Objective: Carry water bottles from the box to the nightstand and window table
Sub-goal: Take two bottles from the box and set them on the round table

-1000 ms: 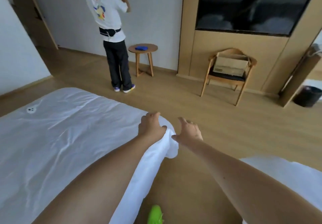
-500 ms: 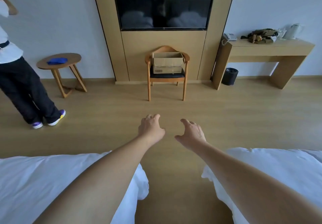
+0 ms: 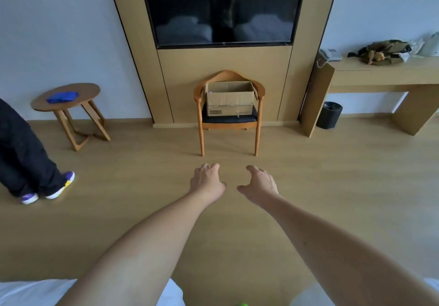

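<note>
Both arms reach forward over the wooden floor; the left hand [image 3: 206, 179] and right hand [image 3: 259, 184] hang with loosely curled fingers, holding nothing. Ahead, the cardboard box [image 3: 230, 98] sits upright on the chair [image 3: 228, 120] seat, top open, long side running left-right along the wall.

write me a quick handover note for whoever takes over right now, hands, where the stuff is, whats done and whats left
Left hand: open, holds nothing.
Right hand: open, holds nothing.
Both reach out over the floor towards the cardboard box, which sits open on the seat of the wooden chair below the TV.
No bottle can be made out clearly; the box's inside is mostly hidden. Nightstand and window table are out of view.
Done: no bottle in hand.
Left: reach the box, take bottles, carry them to both spots.
</note>
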A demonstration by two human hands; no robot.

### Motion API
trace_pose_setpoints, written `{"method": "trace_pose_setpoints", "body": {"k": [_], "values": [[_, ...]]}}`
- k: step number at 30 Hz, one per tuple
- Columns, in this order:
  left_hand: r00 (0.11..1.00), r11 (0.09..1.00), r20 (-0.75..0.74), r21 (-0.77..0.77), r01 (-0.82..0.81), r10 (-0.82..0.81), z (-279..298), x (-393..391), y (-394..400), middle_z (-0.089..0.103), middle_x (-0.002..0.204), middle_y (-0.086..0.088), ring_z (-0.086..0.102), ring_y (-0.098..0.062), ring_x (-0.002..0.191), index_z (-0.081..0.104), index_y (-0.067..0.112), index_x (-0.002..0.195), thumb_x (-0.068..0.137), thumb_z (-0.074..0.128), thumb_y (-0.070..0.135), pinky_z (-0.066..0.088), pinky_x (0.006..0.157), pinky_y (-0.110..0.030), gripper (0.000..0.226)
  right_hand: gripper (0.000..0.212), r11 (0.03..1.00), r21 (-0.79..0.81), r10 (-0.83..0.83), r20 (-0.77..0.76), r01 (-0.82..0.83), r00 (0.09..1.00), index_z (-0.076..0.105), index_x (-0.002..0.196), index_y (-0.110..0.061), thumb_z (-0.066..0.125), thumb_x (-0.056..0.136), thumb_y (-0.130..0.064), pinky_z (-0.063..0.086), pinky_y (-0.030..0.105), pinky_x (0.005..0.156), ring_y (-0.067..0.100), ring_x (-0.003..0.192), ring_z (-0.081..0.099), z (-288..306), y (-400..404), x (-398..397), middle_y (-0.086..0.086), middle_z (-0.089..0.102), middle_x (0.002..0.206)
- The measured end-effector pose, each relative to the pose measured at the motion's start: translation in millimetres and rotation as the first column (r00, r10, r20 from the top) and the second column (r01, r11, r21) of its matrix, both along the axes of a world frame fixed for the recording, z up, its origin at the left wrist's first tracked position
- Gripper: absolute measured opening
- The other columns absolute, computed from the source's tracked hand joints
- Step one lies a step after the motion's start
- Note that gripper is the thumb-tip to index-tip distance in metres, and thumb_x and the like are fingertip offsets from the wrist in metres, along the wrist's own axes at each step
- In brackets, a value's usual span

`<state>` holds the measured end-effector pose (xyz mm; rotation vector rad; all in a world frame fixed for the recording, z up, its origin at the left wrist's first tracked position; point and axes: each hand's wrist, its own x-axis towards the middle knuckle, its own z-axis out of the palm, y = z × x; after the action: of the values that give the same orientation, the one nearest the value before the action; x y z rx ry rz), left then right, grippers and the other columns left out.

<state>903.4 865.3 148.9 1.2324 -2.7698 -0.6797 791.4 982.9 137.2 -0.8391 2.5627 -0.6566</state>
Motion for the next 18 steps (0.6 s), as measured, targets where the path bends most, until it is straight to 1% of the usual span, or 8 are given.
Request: {"method": "trace_pose_setpoints", "body": {"k": [4,9,13,18], "values": [[1.0,1.0,0.004,0.022,0.023,-0.023,6,-60,-42,0.045,0.15,-0.005,0.039,-0.03,0.139,0.044,0.023,0.15,0.094,0.064,0.044,0.044,0.107,-0.044,0.063,0.078,1.0,-0.01,0.006,0.025,-0.005,1.0,0.04,0.153,-0.025,0.074,0.084,-0.035,0.049,0.035,0.093,0.029,0.13,0.05,7,-48,-66,0.009,0.055,0.139],[0.999,0.999,0.035,0.022,0.028,-0.029,0,-124,-105,0.046,0.148,-0.005,0.039,-0.03,0.138,0.046,0.023,0.148,0.093,0.062,0.042,0.043,0.108,-0.043,0.061,0.076,1.0,0.011,-0.013,0.076,0.012,0.997,0.041,0.152,-0.024,0.074,0.084,-0.033,0.048,0.033,0.093,0.028,0.128,0.053,-7,-104,-128,0.01,0.055,0.138],[0.998,0.998,0.007,0.01,0.061,-0.061,-12,-182,-172,0.048,0.146,-0.005,0.042,-0.029,0.136,0.047,0.024,0.146,0.091,0.063,0.041,0.045,0.106,-0.043,0.06,0.075,0.999,0.026,-0.024,0.046,0.023,0.999,0.041,0.152,-0.025,0.073,0.084,-0.035,0.049,0.035,0.095,0.028,0.129,0.052,-17,-168,-182,0.01,0.056,0.138],[0.995,0.996,-0.04,-0.007,0.089,-0.089,-19,-263,-273,0.05,0.145,-0.005,0.046,-0.029,0.133,0.048,0.023,0.146,0.091,0.065,0.038,0.046,0.102,-0.041,0.06,0.077,0.998,0.056,-0.013,-0.004,0.013,1.0,0.04,0.152,-0.024,0.072,0.084,-0.037,0.048,0.037,0.101,0.029,0.13,0.052,-20,-263,-250,0.01,0.056,0.139]]}}
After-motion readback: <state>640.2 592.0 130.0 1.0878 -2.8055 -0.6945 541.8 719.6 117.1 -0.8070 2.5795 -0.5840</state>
